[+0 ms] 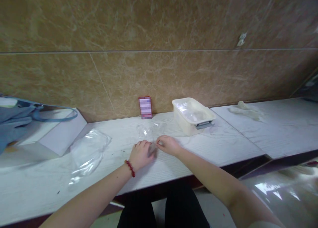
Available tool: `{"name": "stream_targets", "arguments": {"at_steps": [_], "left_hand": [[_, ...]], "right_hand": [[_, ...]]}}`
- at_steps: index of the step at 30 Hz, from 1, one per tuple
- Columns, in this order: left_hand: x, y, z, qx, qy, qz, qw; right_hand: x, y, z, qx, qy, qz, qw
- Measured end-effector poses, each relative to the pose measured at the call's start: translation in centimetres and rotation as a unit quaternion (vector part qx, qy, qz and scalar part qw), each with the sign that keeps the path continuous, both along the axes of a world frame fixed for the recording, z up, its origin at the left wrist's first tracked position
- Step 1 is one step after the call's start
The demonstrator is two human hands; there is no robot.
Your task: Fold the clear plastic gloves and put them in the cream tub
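Observation:
My left hand [142, 155], with a red bead bracelet at the wrist, is curled round a small greyish, see-through piece [152, 148] near the middle of the table. Finger and thumb of my right hand [167, 145] are pinched together at the upper right edge of that piece. What exactly the piece is cannot be made out. Just beyond my fingers lies clear plastic film [145, 131], flat on the white surface. A cream plastic box [179, 117] with a grey clip handle stands to the right, clear plastic inside it.
Clear plastic bags [90, 148] lie on the white table [196, 153] at the left. Behind them are a white box [59, 132] and a blue bag [15, 122] with a strap. A phone-like object [145, 107] leans against the tiled wall. Crumpled pale plastic [245, 112] lies far right.

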State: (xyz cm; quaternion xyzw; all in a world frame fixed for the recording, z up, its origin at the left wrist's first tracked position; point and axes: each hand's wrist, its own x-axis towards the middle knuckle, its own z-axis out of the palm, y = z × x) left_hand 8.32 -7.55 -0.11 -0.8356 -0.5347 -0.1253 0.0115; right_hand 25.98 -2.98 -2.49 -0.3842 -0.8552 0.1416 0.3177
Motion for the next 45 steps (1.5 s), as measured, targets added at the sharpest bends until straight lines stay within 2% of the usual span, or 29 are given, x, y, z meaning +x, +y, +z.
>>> {"name": "stream_targets", "arguments": {"at_steps": [3, 6, 9, 11, 15, 20, 23, 26, 28, 30, 32, 35, 39, 42, 45], "left_hand": [[-1.5, 1.5, 0.9, -0.001, 0.009, 0.025, 1.0], [-3.5, 4.6, 2.9, -0.034, -0.021, 0.037, 0.999], [-4.8, 8.2, 5.4, -0.069, -0.126, 0.061, 0.988], [-5.1, 10.4, 7.0, -0.108, -0.245, 0.121, 0.956], [-5.2, 13.8, 10.1, -0.085, -0.307, 0.161, 0.934], [-5.6, 14.8, 13.4, -0.012, -0.359, 0.121, 0.926], [-5.9, 14.1, 14.8, 0.067, -0.371, 0.079, 0.923], [-6.0, 12.8, 15.4, 0.119, -0.338, 0.062, 0.931], [-5.9, 11.7, 15.1, 0.123, -0.314, 0.051, 0.94], [-5.9, 10.4, 14.0, 0.107, -0.302, 0.036, 0.947], [-5.9, 9.2, 12.1, 0.084, -0.29, 0.021, 0.953], [-6.0, 7.4, 8.5, 0.056, -0.262, 0.001, 0.963], [-5.9, 5.2, 4.0, 0.049, -0.227, -0.014, 0.972], [-5.5, 3.5, 1.4, 0.027, -0.213, -0.022, 0.976], [-5.1, 1.6, -0.4, -0.013, -0.2, -0.028, 0.979]], "right_hand": [[-0.4, 1.2, 1.8, -0.023, 0.011, -0.025, 0.999], [-1.1, 3.4, 4.2, -0.03, 0.022, -0.056, 0.998], [-1.9, 6.1, 6.6, -0.04, 0.013, -0.106, 0.994], [-2.6, 7.8, 8.3, -0.037, 0.013, -0.138, 0.99], [-3.5, 10.1, 11.4, -0.007, 0.045, -0.168, 0.985], [-3.3, 11.0, 13.8, 0.036, 0.13, -0.167, 0.977], [-2.7, 10.8, 14.4, 0.08, 0.155, -0.15, 0.973], [-2.2, 10.0, 14.4, 0.108, 0.175, -0.137, 0.969], [-1.8, 9.3, 13.7, 0.106, 0.181, -0.121, 0.97], [-1.3, 8.3, 12.5, 0.091, 0.176, -0.103, 0.975], [-0.9, 7.1, 10.7, 0.071, 0.166, -0.083, 0.98], [-0.4, 5.2, 7.6, 0.043, 0.144, -0.065, 0.987], [0.1, 2.8, 3.9, 0.021, 0.075, -0.044, 0.996], [0.4, 0.9, 1.9, 0.022, 0.012, -0.027, 0.999], [0.6, -1.0, 0.4, 0.024, -0.052, -0.013, 0.998]]}}
